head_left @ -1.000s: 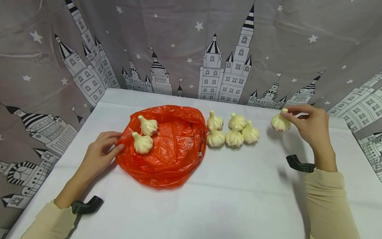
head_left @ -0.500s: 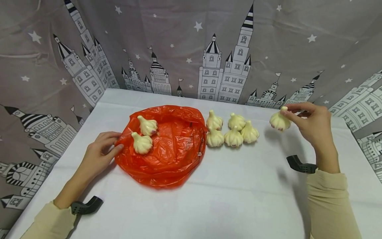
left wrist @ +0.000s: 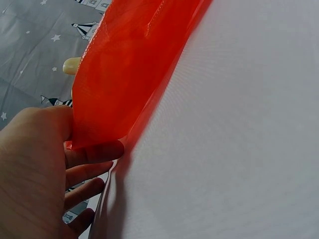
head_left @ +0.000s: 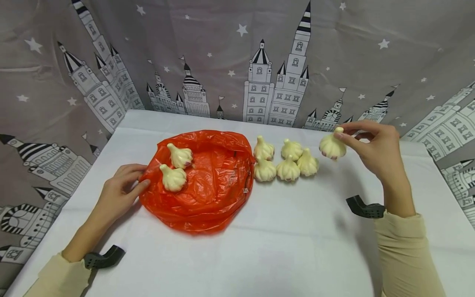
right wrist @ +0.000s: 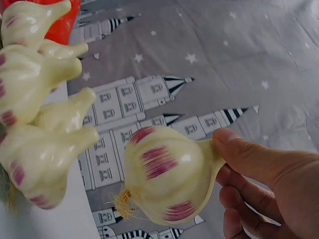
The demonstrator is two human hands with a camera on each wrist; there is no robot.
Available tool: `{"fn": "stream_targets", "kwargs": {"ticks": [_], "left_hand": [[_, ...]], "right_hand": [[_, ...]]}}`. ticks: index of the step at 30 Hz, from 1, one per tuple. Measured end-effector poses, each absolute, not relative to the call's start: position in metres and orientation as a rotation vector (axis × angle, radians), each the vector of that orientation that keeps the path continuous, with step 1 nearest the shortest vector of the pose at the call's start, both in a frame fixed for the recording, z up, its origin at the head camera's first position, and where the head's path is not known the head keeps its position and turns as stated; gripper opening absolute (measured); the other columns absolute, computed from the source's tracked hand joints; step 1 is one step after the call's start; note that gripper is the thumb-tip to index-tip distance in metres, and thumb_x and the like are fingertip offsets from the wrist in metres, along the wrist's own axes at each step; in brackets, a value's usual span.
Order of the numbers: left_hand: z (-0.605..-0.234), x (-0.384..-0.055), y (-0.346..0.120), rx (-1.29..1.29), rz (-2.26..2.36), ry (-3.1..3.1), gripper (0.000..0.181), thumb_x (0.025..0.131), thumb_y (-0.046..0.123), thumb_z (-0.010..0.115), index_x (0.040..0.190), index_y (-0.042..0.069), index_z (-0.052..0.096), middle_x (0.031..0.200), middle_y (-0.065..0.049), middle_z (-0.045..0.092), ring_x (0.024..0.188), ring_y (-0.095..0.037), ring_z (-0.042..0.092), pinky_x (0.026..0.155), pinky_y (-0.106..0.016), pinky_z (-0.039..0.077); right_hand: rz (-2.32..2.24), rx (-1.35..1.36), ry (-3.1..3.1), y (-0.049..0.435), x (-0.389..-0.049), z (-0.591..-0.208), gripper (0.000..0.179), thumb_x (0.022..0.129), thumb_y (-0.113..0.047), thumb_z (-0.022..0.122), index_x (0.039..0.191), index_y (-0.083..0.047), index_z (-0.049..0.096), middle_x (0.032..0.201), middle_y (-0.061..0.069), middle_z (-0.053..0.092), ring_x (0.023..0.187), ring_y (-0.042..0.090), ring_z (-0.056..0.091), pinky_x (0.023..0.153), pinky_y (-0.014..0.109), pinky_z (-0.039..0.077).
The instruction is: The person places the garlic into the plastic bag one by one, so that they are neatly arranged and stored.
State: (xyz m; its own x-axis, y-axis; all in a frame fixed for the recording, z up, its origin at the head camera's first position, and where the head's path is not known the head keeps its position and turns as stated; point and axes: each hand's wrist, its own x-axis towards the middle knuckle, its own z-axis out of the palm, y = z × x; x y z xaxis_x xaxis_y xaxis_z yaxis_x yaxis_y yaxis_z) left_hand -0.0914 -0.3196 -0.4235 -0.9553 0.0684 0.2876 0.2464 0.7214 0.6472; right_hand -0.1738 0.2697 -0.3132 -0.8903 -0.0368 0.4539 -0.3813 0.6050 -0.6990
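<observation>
An opened red plastic bag (head_left: 208,194) lies on the white table, with two garlic bulbs (head_left: 174,178) inside its left part. At the bag's left edge my left hand (head_left: 118,192) pinches the plastic between thumb and forefinger; the left wrist view shows the bag's red wall (left wrist: 119,74) in that pinch. My right hand (head_left: 375,146) holds a garlic bulb (head_left: 332,146) by its stem, above the table on the right. In the right wrist view this bulb (right wrist: 167,174) shows purple streaks and a tuft of roots.
Several more garlic bulbs (head_left: 288,168) stand close together just right of the bag, between it and my right hand. A grey cloth (head_left: 222,49) printed with castles and stars hangs behind the white table (head_left: 259,255).
My right hand has moved a little left and up with the garlic bulb, closer to the group of bulbs. The left hand keeps its hold on the bag; the head view has shifted slightly.
</observation>
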Motion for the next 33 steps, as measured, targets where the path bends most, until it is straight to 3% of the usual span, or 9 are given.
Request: {"fn": "stream_targets", "kwargs": {"ticks": [6,13,24,33], "left_hand": [[-0.424,-0.091,-0.320,-0.247,-1.058,-2.683,0.014,0.099,0.010,0.072,0.109,0.001,0.077,0.135,-0.016,0.065,0.125,0.013,0.040,0.095,0.005,0.033],[-0.425,-0.092,-0.320,-0.251,-1.071,-2.682,0.013,0.099,0.010,0.072,0.108,0.002,0.077,0.136,-0.016,0.065,0.125,0.012,0.041,0.094,0.004,0.033],[-0.423,-0.093,-0.321,-0.249,-1.073,-2.682,0.014,0.099,0.011,0.072,0.108,0.003,0.078,0.136,-0.016,0.065,0.125,0.010,0.042,0.094,0.004,0.034],[-0.425,-0.093,-0.320,-0.292,-1.118,-2.626,0.009,0.094,0.000,0.074,0.103,0.001,0.078,0.130,-0.016,0.067,0.123,0.007,0.044,0.098,0.004,0.034]], "right_hand": [[1.211,0.365,-2.448,0.259,-0.172,-0.309,0.018,0.088,-0.009,0.086,0.106,-0.007,0.083,0.096,-0.019,0.074,0.091,0.007,0.063,0.079,0.014,0.049],[1.239,0.422,-2.416,0.241,-0.174,-0.301,0.018,0.088,-0.008,0.086,0.105,-0.006,0.083,0.101,-0.002,0.079,0.092,0.009,0.065,0.080,0.016,0.051],[1.279,0.522,-2.412,0.216,-0.178,-0.301,0.017,0.088,-0.005,0.085,0.104,-0.004,0.082,0.102,0.006,0.079,0.090,0.007,0.066,0.078,0.016,0.051],[1.311,0.546,-2.407,0.205,-0.180,-0.301,0.017,0.087,-0.005,0.086,0.104,-0.004,0.082,0.102,0.009,0.080,0.090,0.005,0.066,0.079,0.017,0.051]]}}
